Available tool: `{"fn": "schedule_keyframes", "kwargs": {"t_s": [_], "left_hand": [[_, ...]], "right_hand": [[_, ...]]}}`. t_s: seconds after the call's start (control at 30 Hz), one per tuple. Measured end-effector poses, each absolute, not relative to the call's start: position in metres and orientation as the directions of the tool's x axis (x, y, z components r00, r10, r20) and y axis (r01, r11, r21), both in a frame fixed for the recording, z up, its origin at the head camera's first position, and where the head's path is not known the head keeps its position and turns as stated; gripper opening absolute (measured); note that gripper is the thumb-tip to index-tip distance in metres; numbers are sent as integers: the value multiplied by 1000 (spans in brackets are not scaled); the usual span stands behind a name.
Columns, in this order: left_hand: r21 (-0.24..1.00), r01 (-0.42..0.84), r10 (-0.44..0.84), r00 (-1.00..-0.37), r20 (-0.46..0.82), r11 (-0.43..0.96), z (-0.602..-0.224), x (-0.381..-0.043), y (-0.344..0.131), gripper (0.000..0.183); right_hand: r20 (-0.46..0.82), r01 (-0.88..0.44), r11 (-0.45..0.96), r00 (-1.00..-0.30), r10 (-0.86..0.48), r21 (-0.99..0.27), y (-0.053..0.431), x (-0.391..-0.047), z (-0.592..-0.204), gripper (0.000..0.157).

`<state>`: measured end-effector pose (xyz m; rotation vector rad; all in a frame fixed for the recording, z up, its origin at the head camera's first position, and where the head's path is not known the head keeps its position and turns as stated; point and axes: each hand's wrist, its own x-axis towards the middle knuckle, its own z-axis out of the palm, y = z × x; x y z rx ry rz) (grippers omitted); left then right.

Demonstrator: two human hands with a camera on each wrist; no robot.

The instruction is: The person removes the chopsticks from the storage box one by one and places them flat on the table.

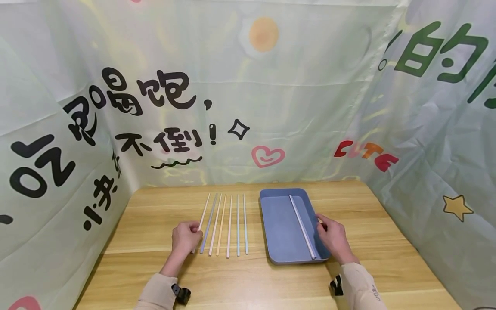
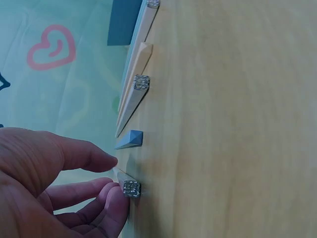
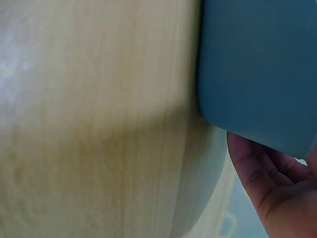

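Note:
On the table's left half, several slim pastel chopsticks lie side by side, pointing away from me. My left hand [image 1: 187, 237] has its thumb and fingers around the near part of the leftmost chopstick [image 1: 206, 209], a pale pink one. Its square patterned end [image 2: 132, 188] shows beside the fingertips in the left wrist view. A purple-blue chopstick [image 1: 209, 221] lies just to its right. With its fingers low against the outer side and thumb at the rim, my right hand [image 1: 334, 237] holds the blue tray [image 1: 277, 232]. Inside the tray, pale lilac chopsticks [image 1: 301, 224] lie together lengthwise.
The row continues with an orange chopstick [image 1: 221, 224] and, at its right end, a light blue chopstick [image 1: 245, 224]. A printed cloth [image 1: 232, 107] hangs behind and along both sides of the wooden table [image 1: 248, 284].

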<state>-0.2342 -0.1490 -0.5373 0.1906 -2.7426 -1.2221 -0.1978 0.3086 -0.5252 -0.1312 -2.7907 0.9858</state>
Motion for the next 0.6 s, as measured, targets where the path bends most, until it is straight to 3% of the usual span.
{"fn": "schedule_keyframes", "kwargs": {"t_s": [0.27, 0.6], "left_hand": [[767, -18, -176, -977, 124, 642, -532, -237, -142, 28], [843, 81, -122, -978, 171, 532, -520, -245, -99, 29]], "right_hand": [[132, 22, 768, -982, 137, -640, 309, -198, -525, 41], [120, 33, 767, -982, 143, -641, 309, -197, -527, 42]]}}
